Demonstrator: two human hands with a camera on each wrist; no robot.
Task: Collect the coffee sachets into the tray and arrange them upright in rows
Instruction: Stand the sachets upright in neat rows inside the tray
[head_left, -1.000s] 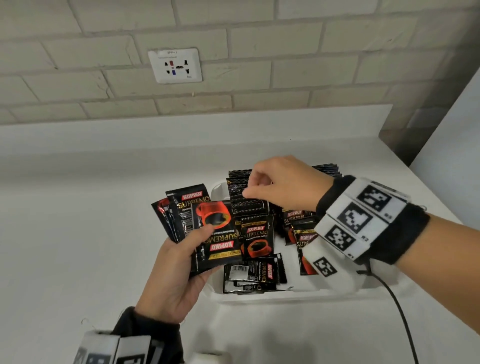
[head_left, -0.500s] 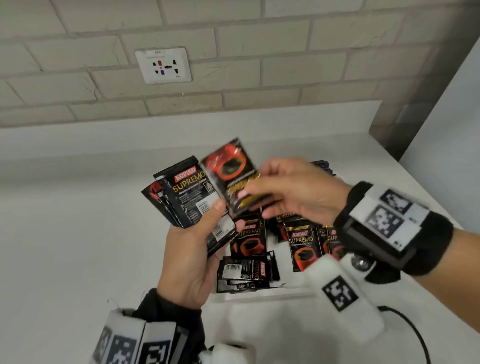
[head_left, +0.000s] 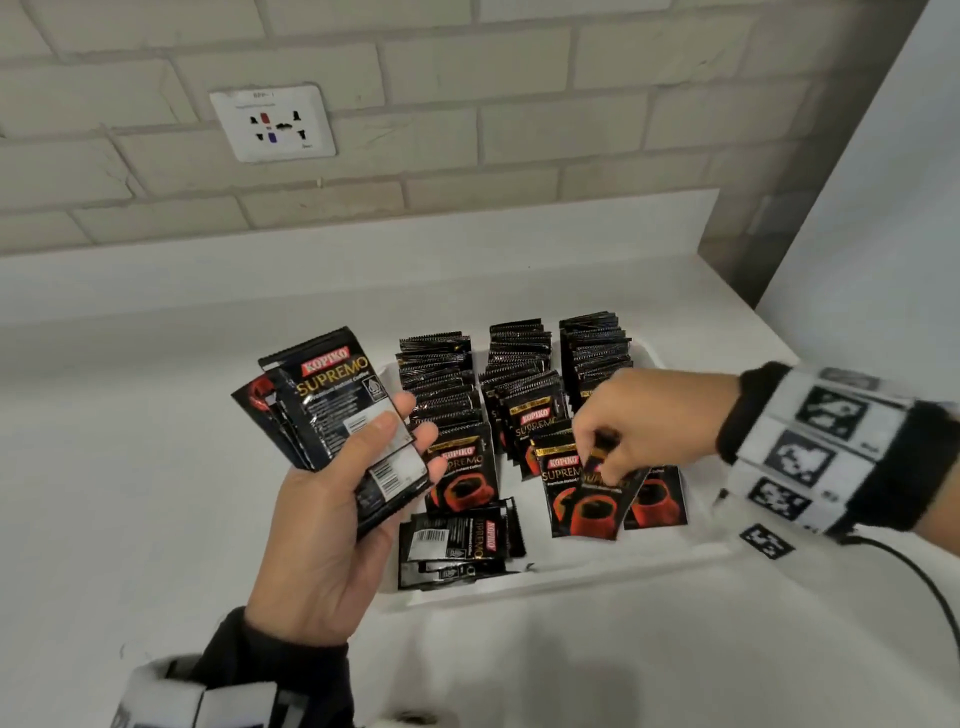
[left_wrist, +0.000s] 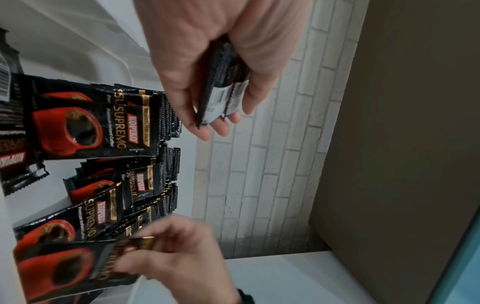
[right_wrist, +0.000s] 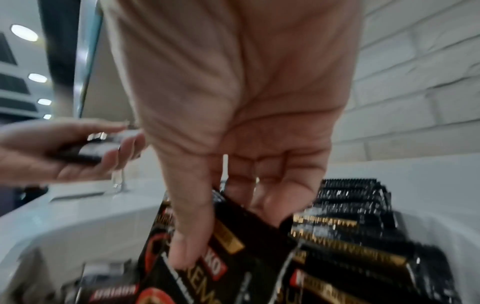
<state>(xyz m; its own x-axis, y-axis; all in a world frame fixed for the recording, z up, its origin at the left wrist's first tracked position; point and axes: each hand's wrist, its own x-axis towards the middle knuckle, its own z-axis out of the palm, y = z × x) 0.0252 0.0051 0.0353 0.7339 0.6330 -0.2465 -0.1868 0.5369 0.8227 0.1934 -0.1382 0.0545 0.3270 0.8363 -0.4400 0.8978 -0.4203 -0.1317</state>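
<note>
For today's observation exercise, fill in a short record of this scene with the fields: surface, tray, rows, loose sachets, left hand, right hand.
surface: white counter below a brick wall
tray: white tray on the counter
rows: three rows of upright sachets at the back of the tray
loose sachets: a small flat pile at the tray's front left
left hand: left hand holds a fanned bunch of sachets beside the tray
right hand: right hand pinches one sachet at its top, over the tray

The sachets (head_left: 457, 467) are black with red cups, gold lettering and a red logo band (backs carry white barcode panels). The tray (head_left: 649, 564) at lower centre is white. At upper left, the brick wall (head_left: 467, 130) is beige-grey, and its socket (head_left: 272, 123) is white.
</note>
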